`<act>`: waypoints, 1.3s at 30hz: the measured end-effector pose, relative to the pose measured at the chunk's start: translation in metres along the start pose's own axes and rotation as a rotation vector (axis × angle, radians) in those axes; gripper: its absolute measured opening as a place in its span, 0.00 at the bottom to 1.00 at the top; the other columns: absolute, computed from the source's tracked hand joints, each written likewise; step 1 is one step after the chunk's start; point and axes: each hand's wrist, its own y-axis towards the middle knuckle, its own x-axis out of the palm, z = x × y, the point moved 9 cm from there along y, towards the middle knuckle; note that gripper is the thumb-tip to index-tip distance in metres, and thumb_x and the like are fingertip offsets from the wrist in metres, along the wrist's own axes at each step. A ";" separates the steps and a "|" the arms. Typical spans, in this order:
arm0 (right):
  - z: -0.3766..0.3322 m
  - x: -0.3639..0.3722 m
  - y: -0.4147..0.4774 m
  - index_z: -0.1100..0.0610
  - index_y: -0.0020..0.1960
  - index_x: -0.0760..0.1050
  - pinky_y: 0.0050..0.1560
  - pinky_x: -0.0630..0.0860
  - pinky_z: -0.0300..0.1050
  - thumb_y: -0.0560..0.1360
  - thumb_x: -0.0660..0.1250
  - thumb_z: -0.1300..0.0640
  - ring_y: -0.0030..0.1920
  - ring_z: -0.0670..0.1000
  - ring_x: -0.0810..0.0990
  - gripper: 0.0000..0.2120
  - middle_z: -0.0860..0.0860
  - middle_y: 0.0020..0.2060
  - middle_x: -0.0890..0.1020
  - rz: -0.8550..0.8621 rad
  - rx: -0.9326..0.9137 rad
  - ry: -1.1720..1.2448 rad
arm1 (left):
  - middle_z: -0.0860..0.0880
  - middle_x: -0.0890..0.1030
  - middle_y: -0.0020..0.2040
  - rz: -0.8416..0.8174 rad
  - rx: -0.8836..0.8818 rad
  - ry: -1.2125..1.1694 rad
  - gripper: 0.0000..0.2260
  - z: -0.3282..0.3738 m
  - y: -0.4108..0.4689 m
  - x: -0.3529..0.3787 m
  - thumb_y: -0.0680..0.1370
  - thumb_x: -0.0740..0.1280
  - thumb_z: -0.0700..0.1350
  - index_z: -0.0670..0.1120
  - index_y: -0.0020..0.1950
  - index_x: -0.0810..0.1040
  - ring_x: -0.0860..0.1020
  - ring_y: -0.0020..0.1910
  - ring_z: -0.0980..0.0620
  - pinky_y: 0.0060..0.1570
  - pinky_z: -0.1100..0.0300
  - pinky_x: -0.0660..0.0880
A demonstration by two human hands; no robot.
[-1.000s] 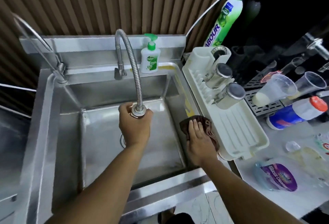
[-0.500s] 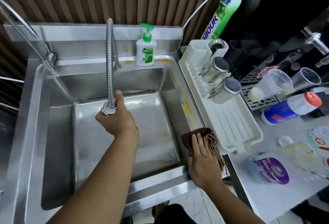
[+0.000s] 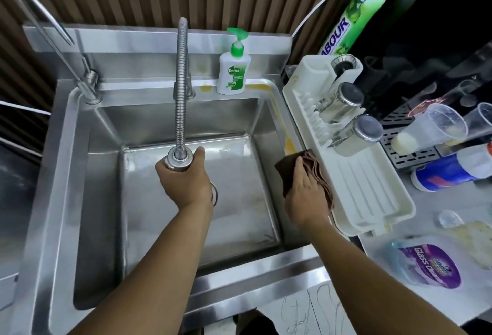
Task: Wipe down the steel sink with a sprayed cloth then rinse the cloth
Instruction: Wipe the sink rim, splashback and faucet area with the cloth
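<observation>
Gripping the flexible faucet's nozzle (image 3: pixel 179 160), left hand (image 3: pixel 186 183); right hand (image 3: pixel 306 196), fingers flat, presses brown cloth (image 3: pixel 287 172) on steel sink's (image 3: pixel 80 175) right rim.

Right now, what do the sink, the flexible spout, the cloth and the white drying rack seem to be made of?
The sink: stainless steel, brushed finish, with dull grey reflections and visible seams.
The flexible spout: ribbed metal hose, shiny, probably steel.
The cloth: soft brown fabric, falling in folds; possibly microfibre.
The drying rack: moulded plastic, matte off-white, with ridges.
</observation>
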 end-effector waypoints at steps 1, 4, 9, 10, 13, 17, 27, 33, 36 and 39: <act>0.003 0.004 -0.015 0.65 0.79 0.57 0.63 0.73 0.55 0.71 0.70 0.61 0.69 0.62 0.74 0.41 0.62 0.73 0.70 0.009 0.019 -0.032 | 0.51 0.81 0.46 -0.008 0.005 -0.006 0.21 0.002 0.000 0.000 0.68 0.79 0.48 0.45 0.55 0.74 0.77 0.38 0.53 0.46 0.59 0.76; 0.017 0.019 -0.061 0.63 0.75 0.67 0.53 0.77 0.58 0.65 0.75 0.60 0.63 0.65 0.76 0.40 0.66 0.70 0.71 -0.040 0.120 -0.115 | 0.50 0.80 0.45 -0.021 0.000 -0.024 0.21 0.003 -0.001 0.001 0.69 0.79 0.46 0.44 0.55 0.74 0.76 0.36 0.56 0.44 0.62 0.75; 0.017 0.024 -0.049 0.62 0.78 0.63 0.54 0.78 0.58 0.68 0.72 0.58 0.63 0.61 0.79 0.41 0.61 0.69 0.75 -0.029 0.092 -0.156 | 0.52 0.79 0.42 -0.028 0.004 -0.025 0.19 0.001 0.001 0.001 0.68 0.79 0.48 0.46 0.52 0.73 0.76 0.35 0.55 0.44 0.60 0.75; 0.013 0.022 -0.037 0.62 0.78 0.61 0.55 0.78 0.57 0.69 0.71 0.58 0.65 0.61 0.78 0.40 0.61 0.69 0.75 -0.017 0.072 -0.159 | 0.53 0.79 0.42 -0.030 0.008 -0.023 0.19 0.000 0.003 0.001 0.68 0.79 0.48 0.47 0.52 0.74 0.76 0.36 0.55 0.45 0.59 0.76; -0.002 0.010 0.002 0.60 0.81 0.52 0.64 0.71 0.57 0.74 0.64 0.57 0.73 0.59 0.70 0.39 0.59 0.75 0.68 -0.021 0.020 -0.142 | 0.54 0.81 0.44 -0.045 0.038 -0.021 0.19 0.001 0.003 0.002 0.69 0.79 0.48 0.48 0.54 0.74 0.78 0.38 0.57 0.49 0.59 0.76; -0.019 0.001 0.056 0.56 0.81 0.36 0.72 0.61 0.54 0.77 0.58 0.56 0.78 0.56 0.57 0.41 0.55 0.80 0.54 -0.053 -0.020 -0.156 | 0.54 0.80 0.43 -0.062 0.048 -0.030 0.19 -0.002 0.006 0.003 0.69 0.79 0.49 0.48 0.53 0.75 0.77 0.37 0.57 0.50 0.59 0.76; -0.001 0.010 0.005 0.58 0.82 0.43 0.71 0.63 0.57 0.75 0.62 0.58 0.78 0.55 0.61 0.42 0.54 0.80 0.58 -0.098 -0.038 -0.134 | 0.43 0.81 0.52 0.000 -0.141 -0.162 0.33 -0.020 0.013 0.000 0.63 0.82 0.54 0.48 0.60 0.68 0.76 0.40 0.48 0.48 0.48 0.80; 0.020 0.029 -0.051 0.64 0.79 0.59 0.58 0.76 0.60 0.67 0.61 0.57 0.68 0.59 0.75 0.41 0.59 0.73 0.72 -0.127 -0.017 -0.132 | 0.49 0.72 0.32 -0.135 -0.595 -0.261 0.28 -0.041 -0.021 0.030 0.68 0.71 0.71 0.46 0.45 0.74 0.67 0.26 0.51 0.29 0.59 0.66; 0.017 0.027 -0.043 0.65 0.77 0.63 0.53 0.79 0.58 0.63 0.69 0.58 0.64 0.59 0.79 0.43 0.59 0.70 0.75 -0.134 -0.010 -0.178 | 0.47 0.75 0.35 -0.283 -0.674 -0.337 0.32 -0.031 -0.031 0.058 0.74 0.58 0.74 0.44 0.53 0.78 0.69 0.29 0.49 0.35 0.58 0.68; 0.010 0.023 -0.022 0.65 0.76 0.65 0.50 0.79 0.56 0.59 0.73 0.59 0.62 0.59 0.80 0.46 0.59 0.69 0.76 -0.131 -0.020 -0.195 | 0.46 0.78 0.35 -0.345 -0.543 -0.280 0.23 -0.005 -0.016 0.080 0.80 0.58 0.65 0.46 0.53 0.78 0.72 0.28 0.50 0.34 0.58 0.68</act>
